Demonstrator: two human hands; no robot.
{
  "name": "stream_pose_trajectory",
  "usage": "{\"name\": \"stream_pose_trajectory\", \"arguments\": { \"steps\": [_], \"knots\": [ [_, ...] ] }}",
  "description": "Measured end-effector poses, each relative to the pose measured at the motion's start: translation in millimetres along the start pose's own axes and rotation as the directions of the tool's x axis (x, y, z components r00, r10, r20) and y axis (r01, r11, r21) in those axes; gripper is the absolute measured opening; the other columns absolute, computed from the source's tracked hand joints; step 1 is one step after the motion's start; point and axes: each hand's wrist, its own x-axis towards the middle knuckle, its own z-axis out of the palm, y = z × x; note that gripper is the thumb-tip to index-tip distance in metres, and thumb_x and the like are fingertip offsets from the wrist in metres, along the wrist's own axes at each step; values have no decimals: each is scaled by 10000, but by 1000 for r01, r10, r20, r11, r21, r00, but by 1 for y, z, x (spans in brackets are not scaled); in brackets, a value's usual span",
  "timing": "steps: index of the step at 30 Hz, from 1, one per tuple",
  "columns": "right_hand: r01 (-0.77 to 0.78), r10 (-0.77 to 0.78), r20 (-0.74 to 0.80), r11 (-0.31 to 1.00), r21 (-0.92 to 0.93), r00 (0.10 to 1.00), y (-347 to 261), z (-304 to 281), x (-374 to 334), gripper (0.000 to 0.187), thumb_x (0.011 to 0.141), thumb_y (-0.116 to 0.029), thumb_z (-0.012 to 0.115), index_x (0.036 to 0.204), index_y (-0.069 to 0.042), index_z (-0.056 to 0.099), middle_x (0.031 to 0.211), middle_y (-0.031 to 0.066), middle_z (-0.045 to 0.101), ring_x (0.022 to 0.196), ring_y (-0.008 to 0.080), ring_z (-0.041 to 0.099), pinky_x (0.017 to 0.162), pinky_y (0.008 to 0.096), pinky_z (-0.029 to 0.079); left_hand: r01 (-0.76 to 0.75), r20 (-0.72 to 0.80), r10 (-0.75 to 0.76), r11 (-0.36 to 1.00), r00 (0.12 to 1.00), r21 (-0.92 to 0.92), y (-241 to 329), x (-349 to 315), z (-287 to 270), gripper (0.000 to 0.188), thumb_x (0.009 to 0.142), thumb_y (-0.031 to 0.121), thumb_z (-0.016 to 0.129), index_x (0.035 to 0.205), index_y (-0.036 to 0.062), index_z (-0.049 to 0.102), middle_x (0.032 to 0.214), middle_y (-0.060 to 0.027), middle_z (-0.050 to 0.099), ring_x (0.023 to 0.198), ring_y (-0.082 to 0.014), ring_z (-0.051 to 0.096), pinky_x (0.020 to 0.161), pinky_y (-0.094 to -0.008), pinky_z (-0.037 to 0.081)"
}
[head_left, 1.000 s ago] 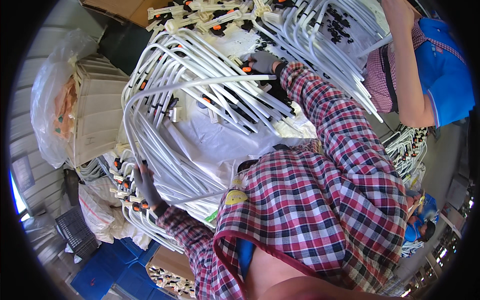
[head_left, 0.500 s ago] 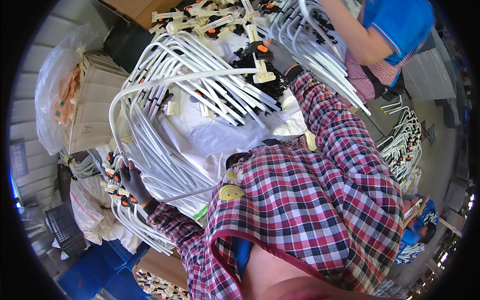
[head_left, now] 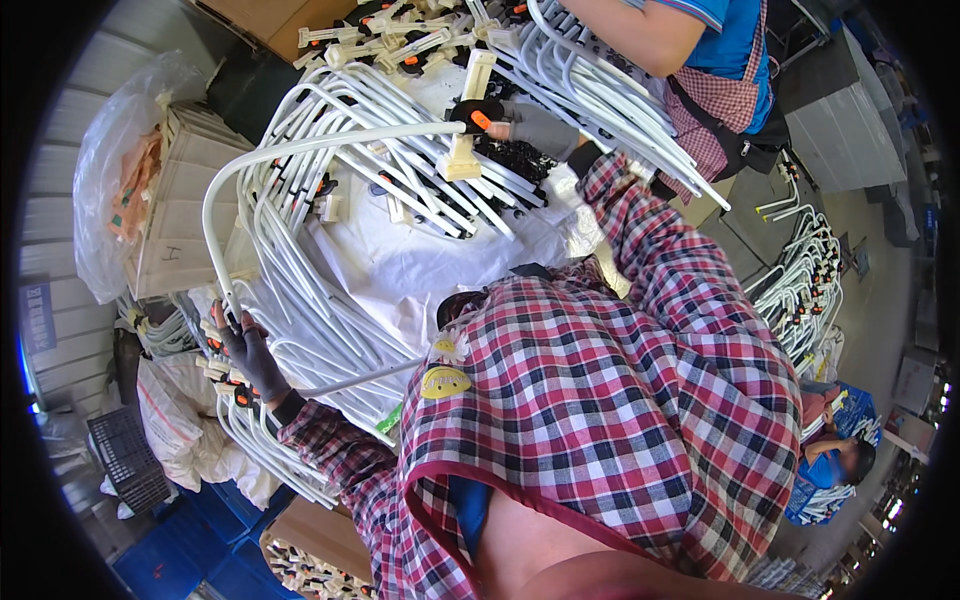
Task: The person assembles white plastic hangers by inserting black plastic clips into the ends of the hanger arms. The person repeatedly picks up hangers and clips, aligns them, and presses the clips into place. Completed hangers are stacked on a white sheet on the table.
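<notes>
A bent white tube [head_left: 222, 200] arches across the left side above a pile of similar tubes. Around its lower end my left hand [head_left: 252, 358], in a grey glove with bare fingertips, is closed. The tube's far end meets the black part of a cream plastic clamp [head_left: 463, 163] that carries an orange tab. My right hand [head_left: 540, 128], also gloved, grips this clamp by its black-and-orange part. I cannot tell how deep the tube sits in it. Small black pieces [head_left: 520, 160] lie in a heap under my right hand.
Piled white bent tubes [head_left: 300, 270] rest on white sheeting [head_left: 360, 250]. Several cream clamps [head_left: 385, 50] lie at the back. A co-worker in a blue shirt [head_left: 740, 90] stands at the far right beside more tubes [head_left: 600, 95]. A plastic-covered box [head_left: 180, 220] stands left.
My right hand has moved left with the clamp, whose black part now meets the tube's end. The tube and my left hand have shifted slightly left. The co-worker has shifted as well.
</notes>
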Motion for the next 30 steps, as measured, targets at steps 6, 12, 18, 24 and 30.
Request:
{"name": "stream_pose_trajectory", "arguments": {
  "steps": [6, 12, 18, 24, 30],
  "knots": [
    [463, -463, 78, 832, -304, 883, -113, 30, 58, 543, 813, -483, 752, 1091, -23, 669, 832, 49, 663, 755, 164, 609, 691, 307, 473, -151, 355, 97, 981, 930, 126, 68, 17, 80, 530, 984, 79, 543, 1485, 33, 376, 877, 12, 545, 669, -54, 460, 598, -201, 408],
    [498, -173, 609, 760, -417, 774, -261, 38, 72, 484, 824, -491, 735, 1082, -85, 676, 895, 53, 696, 843, 212, 653, 787, 359, 482, -376, 508, 221, 899, 833, 226, 119, -2, 165, 648, 961, 113, 591, 1530, 86, 281, 863, -87, 690, 704, -131, 646, 675, -282, 506],
    [650, -284, 674, 658, -380, 682, -232, 54, 100, 537, 896, -405, 666, 1239, 6, 622, 1081, 119, 692, 1047, 201, 624, 919, 316, 465, -134, 649, -61, 960, 758, 247, 115, 34, 201, 326, 863, 168, 727, 1124, 17, 602, 854, -30, 649, 572, -87, 531, 516, -253, 429],
    [-45, -164, -107, 343, -938, 981, -97, -72, 110, 279, 942, -322, 541, 949, -78, 677, 943, 173, 682, 857, 305, 660, 785, 418, 514, -54, 519, 16, 997, 855, 59, 65, 40, 154, 276, 867, 192, 741, 1051, 18, 630, 716, 0, 601, 524, -61, 493, 499, -229, 407],
    [-68, 6, -72, -224, -972, 997, 40, -84, 48, 293, 834, -101, 601, 1110, -155, 686, 1158, 51, 611, 1187, 251, 553, 917, 400, 501, 247, 123, -276, 946, 953, 212, 35, 24, 56, 385, 907, 290, 718, 1206, 74, 610, 801, 31, 572, 510, -33, 447, 453, -189, 352]
  ]
}}
